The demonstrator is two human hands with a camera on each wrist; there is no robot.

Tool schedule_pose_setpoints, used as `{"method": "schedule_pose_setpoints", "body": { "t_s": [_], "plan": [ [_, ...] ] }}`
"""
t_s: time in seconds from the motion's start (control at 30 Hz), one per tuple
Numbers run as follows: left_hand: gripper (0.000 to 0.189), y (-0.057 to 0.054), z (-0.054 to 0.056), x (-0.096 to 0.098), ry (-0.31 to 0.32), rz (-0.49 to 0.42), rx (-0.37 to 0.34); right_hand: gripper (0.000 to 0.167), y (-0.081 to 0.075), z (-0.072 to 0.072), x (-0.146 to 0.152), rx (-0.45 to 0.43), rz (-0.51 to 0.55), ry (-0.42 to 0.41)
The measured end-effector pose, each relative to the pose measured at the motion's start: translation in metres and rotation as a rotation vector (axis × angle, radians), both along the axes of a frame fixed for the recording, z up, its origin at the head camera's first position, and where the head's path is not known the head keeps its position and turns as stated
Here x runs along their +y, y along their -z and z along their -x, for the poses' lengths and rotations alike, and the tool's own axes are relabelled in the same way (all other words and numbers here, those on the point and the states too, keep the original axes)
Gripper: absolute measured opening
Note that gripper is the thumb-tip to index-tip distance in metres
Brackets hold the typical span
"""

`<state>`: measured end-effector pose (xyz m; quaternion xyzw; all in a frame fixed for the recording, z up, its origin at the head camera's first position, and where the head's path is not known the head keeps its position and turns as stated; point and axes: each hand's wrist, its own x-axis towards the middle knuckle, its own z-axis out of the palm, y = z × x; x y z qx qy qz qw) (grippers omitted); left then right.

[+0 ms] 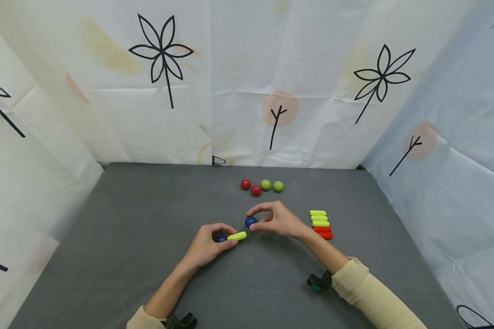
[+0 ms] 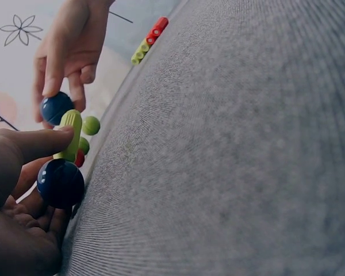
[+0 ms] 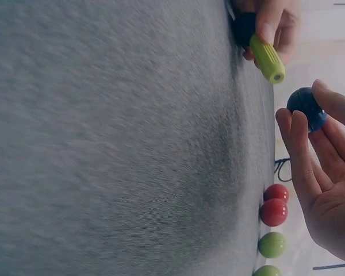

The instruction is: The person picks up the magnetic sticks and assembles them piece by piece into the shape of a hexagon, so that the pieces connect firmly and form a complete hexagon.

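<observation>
My left hand pinches a yellow-green ribbed rod between thumb and fingers. At the rod's near end sits a dark blue ball, lined up with it, by the palm. In the right wrist view the rod's far end shows a small round hole. My right hand holds a second blue ball between thumb and fingertips, just beyond the rod's free end. A small gap shows between this ball and the rod in the right wrist view.
Two red balls and two green balls lie on the grey cloth toward the back. To the right, yellow-green rods and red rods lie side by side in a column. Printed white curtains surround the table.
</observation>
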<state>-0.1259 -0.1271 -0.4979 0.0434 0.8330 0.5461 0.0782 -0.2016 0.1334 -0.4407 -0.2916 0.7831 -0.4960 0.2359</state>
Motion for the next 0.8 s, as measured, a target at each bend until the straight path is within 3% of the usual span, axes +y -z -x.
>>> {"method": "schedule_pose_setpoints", "body": {
  "t_s": [0.37, 0.8],
  "plan": [
    [0.016, 0.000, 0.000, 0.002, -0.012, 0.008, -0.003, 0.035, 0.011, -0.015, 0.003, 0.002, -0.019, -0.035],
    [0.019, 0.000, 0.002, 0.004, 0.044, -0.013, 0.086, 0.035, 0.010, -0.022, 0.002, -0.063, 0.016, -0.030]
  ]
}}
